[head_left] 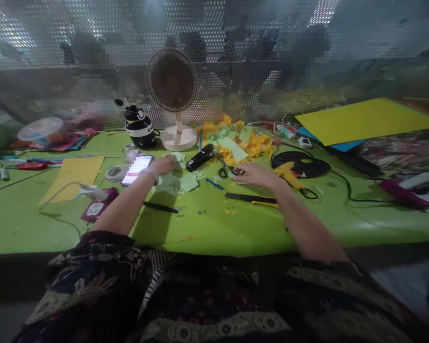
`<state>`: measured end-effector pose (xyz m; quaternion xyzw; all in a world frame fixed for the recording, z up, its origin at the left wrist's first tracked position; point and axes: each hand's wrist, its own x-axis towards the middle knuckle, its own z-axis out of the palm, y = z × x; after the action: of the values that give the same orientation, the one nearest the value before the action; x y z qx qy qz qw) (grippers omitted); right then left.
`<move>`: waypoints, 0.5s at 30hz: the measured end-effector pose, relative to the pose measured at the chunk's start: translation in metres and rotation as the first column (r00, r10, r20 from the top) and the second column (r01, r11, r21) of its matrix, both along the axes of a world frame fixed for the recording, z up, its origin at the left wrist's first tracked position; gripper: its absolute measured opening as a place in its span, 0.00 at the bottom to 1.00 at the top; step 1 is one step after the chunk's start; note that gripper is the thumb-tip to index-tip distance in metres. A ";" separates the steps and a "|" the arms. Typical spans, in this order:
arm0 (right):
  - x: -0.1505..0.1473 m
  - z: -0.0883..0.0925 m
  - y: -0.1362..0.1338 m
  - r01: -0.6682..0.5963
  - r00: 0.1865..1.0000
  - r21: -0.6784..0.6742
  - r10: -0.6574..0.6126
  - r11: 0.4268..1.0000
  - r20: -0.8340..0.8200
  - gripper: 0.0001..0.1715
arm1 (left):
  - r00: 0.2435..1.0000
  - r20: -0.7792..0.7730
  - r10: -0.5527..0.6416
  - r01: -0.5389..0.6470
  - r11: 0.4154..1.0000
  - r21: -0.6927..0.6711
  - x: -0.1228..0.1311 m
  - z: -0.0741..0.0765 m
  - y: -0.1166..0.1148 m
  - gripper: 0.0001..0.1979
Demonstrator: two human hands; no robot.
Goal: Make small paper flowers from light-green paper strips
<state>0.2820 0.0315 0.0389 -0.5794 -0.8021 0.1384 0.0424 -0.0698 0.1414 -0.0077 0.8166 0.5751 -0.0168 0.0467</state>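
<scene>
My left hand [163, 165] reaches past the lit phone [137, 169] and lies over pale green paper pieces [179, 160], its fingers stretched onto them. More pale green paper [189, 182] is spread just in front of it. At the middle of the table, my right hand [252, 173] has its fingers closed at one handle of dark scissors [223, 172], which lie low over the table. Left of the scissors is a black stapler [199, 157]. A dark blue pen-like stick [214, 184] and a black-and-yellow cutter knife [250, 197] lie nearer to me.
Behind the hands stand a fan [178, 138], a black bottle [139, 128] and a heap of yellow-orange paper flowers [252, 150]. A yellow glue gun [289, 176] lies at right by a black cable reel [312, 164]. Tape [113, 173] and yellow paper [73, 178] are at left.
</scene>
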 end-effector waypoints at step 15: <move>0.001 -0.002 0.002 -0.012 0.999 0.110 0.017 0.994 -0.040 0.16 | 0.966 0.245 0.078 -0.135 0.965 0.225 -0.005 0.026 -0.015 0.17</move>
<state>0.2830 0.0334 0.0365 -0.5675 -0.8116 0.1059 0.0896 -0.0750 0.1265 0.0184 0.7803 0.6066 0.1516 0.0160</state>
